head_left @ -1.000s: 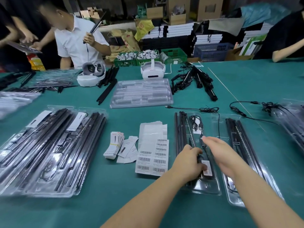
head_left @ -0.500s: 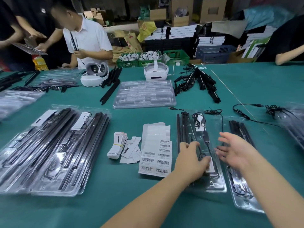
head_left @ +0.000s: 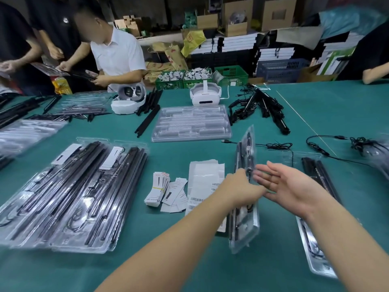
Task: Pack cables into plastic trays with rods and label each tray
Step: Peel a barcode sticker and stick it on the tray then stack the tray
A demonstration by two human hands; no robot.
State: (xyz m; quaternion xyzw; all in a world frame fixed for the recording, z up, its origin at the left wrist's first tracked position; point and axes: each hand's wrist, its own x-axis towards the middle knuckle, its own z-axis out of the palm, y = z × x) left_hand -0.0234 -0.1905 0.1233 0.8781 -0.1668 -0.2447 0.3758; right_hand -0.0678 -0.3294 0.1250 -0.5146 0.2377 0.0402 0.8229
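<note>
My left hand [head_left: 242,189] grips a packed tray [head_left: 245,186], tipped up on its edge off the green surface [head_left: 273,266] | my right hand [head_left: 288,186] is flat open, palm toward that tray, holding nothing | label sheet [head_left: 205,182] just left of my left hand | second tray [head_left: 315,247] lies under my right forearm

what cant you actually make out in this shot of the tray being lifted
- Head view: the contents of the tilted tray in the left hand are seen edge-on and motion-blurred.
- The barcode label sheet is partly hidden by the left forearm; its print is too small to read.
- The second tray is partly covered by the right hand and arm.
- The cable pile at the right edge is blurred and cut off.
</note>
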